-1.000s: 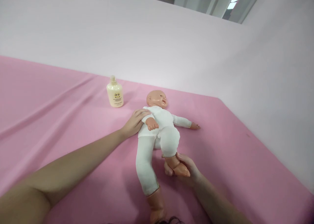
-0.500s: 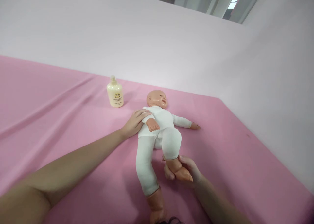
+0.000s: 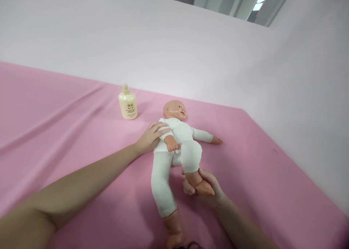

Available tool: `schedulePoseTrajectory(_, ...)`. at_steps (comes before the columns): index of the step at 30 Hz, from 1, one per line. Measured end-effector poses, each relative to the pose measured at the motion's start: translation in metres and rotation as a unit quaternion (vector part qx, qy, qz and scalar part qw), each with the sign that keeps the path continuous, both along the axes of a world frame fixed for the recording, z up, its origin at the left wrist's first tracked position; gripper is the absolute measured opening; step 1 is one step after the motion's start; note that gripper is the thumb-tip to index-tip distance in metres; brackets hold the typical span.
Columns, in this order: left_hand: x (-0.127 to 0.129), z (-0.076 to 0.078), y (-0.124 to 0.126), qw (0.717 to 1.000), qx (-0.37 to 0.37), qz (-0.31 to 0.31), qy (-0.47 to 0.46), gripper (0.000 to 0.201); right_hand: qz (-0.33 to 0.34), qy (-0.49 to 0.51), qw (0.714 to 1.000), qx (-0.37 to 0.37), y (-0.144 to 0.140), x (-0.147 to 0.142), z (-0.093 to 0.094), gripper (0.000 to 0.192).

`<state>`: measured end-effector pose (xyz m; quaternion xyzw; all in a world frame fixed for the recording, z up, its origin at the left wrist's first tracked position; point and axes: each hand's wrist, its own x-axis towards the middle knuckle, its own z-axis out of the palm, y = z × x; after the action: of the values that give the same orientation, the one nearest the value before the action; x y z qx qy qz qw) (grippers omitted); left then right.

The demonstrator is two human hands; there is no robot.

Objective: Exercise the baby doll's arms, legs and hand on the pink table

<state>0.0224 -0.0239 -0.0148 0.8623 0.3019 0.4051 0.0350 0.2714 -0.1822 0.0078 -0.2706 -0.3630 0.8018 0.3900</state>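
Clamped around the ankle of the doll's [image 3: 184,132] bent leg with the right hand [image 3: 216,196], thumb on the outer side and fingers curled beneath. Laid over the doll's folded sleeve with the left hand [image 3: 149,137], fingers nearly straight; cannot tell whether gripping or only resting there.

Placed on its back on pink cloth [image 3: 261,176], mid-view, between both forearms. Sharing that cloth with an upright cream bottle [image 3: 128,105], left of the doll's head and apart from it. Backed by a white wall [image 3: 131,45]. Hidden partly behind the doll's held foot, at the right palm. Overlapped by dark strands [image 3: 192,246] at the lower edge, beside the other foot.

Pointing head toward the wall and feet toward the wearer, with the long axis running almost straight away. Turned rightward at the face. Stretched out rightward at one arm.

Reaching diagonally from lower left with the left arm, palm down; entering from lower right with the right forearm, cupping from below.
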Motion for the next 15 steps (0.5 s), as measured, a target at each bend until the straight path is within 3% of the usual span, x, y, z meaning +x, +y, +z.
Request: schedulePoseTrajectory(15,-0.0028,-0.0013,0.0028,0.998,-0.043,0.009,-0.039,0.037,0.000,-0.012,1.000,0.010,0.0000,0.0003,0.0020,0.046)
